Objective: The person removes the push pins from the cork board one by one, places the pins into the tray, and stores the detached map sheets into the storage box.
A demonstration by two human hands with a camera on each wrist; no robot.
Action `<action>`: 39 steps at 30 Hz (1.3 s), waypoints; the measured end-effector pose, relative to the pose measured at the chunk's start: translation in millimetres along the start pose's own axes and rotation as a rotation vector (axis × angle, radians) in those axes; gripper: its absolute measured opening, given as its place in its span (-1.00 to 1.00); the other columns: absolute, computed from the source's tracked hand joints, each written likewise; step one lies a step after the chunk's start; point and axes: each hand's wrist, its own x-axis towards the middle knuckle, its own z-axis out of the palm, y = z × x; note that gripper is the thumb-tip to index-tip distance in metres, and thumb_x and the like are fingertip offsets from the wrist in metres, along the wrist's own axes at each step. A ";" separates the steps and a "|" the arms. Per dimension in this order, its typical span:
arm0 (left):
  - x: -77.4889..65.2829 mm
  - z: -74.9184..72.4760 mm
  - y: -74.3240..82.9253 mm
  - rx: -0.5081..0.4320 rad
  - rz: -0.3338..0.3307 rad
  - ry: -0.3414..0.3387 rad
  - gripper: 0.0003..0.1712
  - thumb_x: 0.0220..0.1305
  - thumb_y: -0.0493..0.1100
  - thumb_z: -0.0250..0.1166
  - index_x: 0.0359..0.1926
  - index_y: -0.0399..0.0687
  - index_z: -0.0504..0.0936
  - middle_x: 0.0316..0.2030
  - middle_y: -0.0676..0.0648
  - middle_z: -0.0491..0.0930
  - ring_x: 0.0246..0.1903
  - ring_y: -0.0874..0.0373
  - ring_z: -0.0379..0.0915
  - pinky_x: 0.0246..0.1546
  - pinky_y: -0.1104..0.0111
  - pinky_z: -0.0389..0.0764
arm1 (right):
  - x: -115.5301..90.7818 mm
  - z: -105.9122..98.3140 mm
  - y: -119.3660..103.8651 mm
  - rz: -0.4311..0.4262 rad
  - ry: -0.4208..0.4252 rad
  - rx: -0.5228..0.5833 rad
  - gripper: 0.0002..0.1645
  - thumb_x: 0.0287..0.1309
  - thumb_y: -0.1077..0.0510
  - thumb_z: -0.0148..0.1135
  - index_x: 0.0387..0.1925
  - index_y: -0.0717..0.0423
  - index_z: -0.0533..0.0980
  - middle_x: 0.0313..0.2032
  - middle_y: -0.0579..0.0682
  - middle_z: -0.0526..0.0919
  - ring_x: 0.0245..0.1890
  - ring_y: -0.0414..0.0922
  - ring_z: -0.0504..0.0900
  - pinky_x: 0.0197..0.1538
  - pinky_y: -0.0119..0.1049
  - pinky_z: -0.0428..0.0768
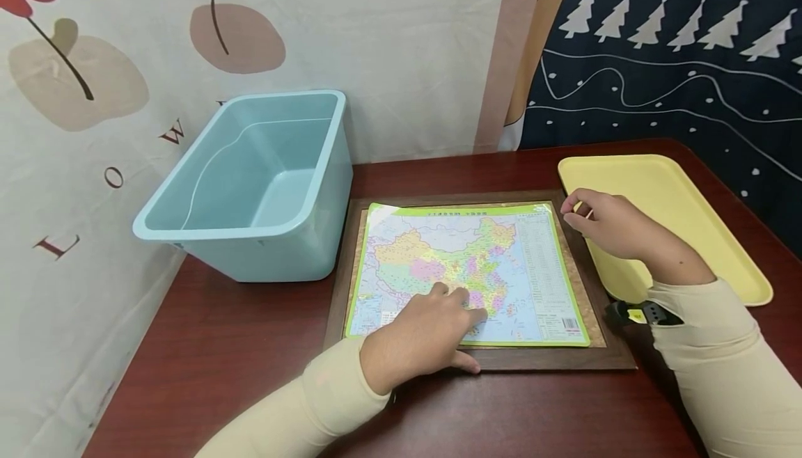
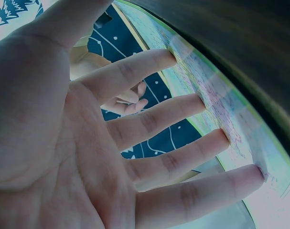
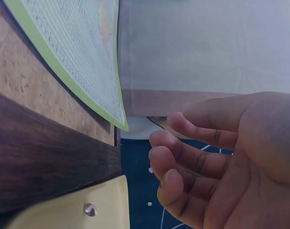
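A map sheet [image 1: 451,270] with a green border lies on a cork board [image 1: 594,319] in a brown wooden frame. My left hand [image 1: 426,336] is spread over the lower middle of the map. In the left wrist view its fingers are straight, with fingertips [image 2: 214,136] against the sheet. Over the board's right edge and the tray's near side, my right hand [image 1: 604,225] hovers with fingers loosely bent and nothing visible between them. The right wrist view shows a corner of the map [image 3: 99,90] lifted slightly off the cork [image 3: 49,90].
A light blue plastic bin [image 1: 244,235] stands left of the board. To the right lies a yellow tray [image 1: 658,186]; a small shiny silver round thing [image 3: 90,210] sits on it. Printed cloths [image 1: 407,61] hang behind the dark red table [image 1: 250,346].
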 end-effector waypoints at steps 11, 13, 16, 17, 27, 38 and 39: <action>0.9 0.8 0.6 0.002 0.005 -0.006 -0.27 -0.01 0.43 0.40 0.16 0.27 0.63 -0.02 0.01 0.60 -0.07 -0.01 0.53 -0.38 0.27 0.63 | 2.9 6.9 0.2 0.015 -0.009 0.016 -0.68 0.46 0.14 0.02 0.07 0.27 0.47 -0.09 0.29 0.62 -0.25 0.03 0.63 -0.27 -0.23 0.53; 0.9 0.8 0.5 0.001 0.004 -0.006 -0.27 -0.01 0.43 0.40 0.15 0.27 0.63 -0.02 0.01 0.60 -0.07 -0.01 0.53 -0.38 0.27 0.63 | 3.3 7.6 0.7 0.018 -0.011 0.019 -0.68 0.46 0.14 0.02 0.07 0.28 0.47 -0.10 0.28 0.63 -0.28 0.00 0.65 -0.29 -0.23 0.53; 0.5 0.9 0.4 -0.002 0.002 -0.005 -0.28 -0.01 0.43 0.40 0.14 0.27 0.64 -0.04 0.01 0.60 -0.09 0.00 0.52 -0.39 0.28 0.62 | 3.9 8.9 1.3 0.025 -0.014 0.029 -0.68 0.45 0.14 0.04 0.07 0.28 0.48 -0.15 0.26 0.64 -0.35 -0.04 0.66 -0.35 -0.23 0.51; 0.4 1.0 0.3 -0.003 0.002 -0.006 -0.28 -0.02 0.43 0.40 0.14 0.27 0.64 -0.04 0.02 0.60 -0.10 0.01 0.52 -0.40 0.28 0.62 | 4.1 9.4 1.5 0.028 -0.016 0.031 -0.68 0.45 0.14 0.04 0.07 0.28 0.48 -0.18 0.25 0.65 -0.37 -0.05 0.65 -0.37 -0.24 0.50; 0.3 1.4 -0.4 -0.005 -0.004 -0.003 -0.28 -0.02 0.43 0.41 0.14 0.25 0.64 -0.05 0.02 0.60 -0.12 0.03 0.52 -0.41 0.28 0.61 | 6.0 11.7 5.2 0.031 -0.035 0.036 -0.68 0.46 0.15 0.03 0.03 0.31 0.51 -0.41 0.11 0.61 -0.53 -0.08 0.57 -0.50 -0.28 0.41; 0.4 1.3 0.2 -0.003 -0.005 -0.001 -0.28 -0.03 0.43 0.41 0.13 0.26 0.64 -0.05 0.01 0.60 -0.11 0.02 0.52 -0.39 0.26 0.62 | 6.8 13.9 13.8 0.018 -0.128 0.061 -0.63 0.47 0.20 0.01 0.13 0.38 0.48 -0.39 0.09 0.60 -0.54 -0.10 0.56 -0.44 -0.25 0.48; 0.4 1.2 0.2 -0.003 -0.005 -0.001 -0.28 -0.03 0.43 0.41 0.13 0.26 0.64 -0.05 0.01 0.60 -0.11 0.02 0.52 -0.39 0.26 0.62 | 7.0 14.0 14.3 0.017 -0.131 0.062 -0.62 0.47 0.19 0.01 0.14 0.38 0.47 -0.40 0.09 0.60 -0.54 -0.10 0.56 -0.44 -0.25 0.48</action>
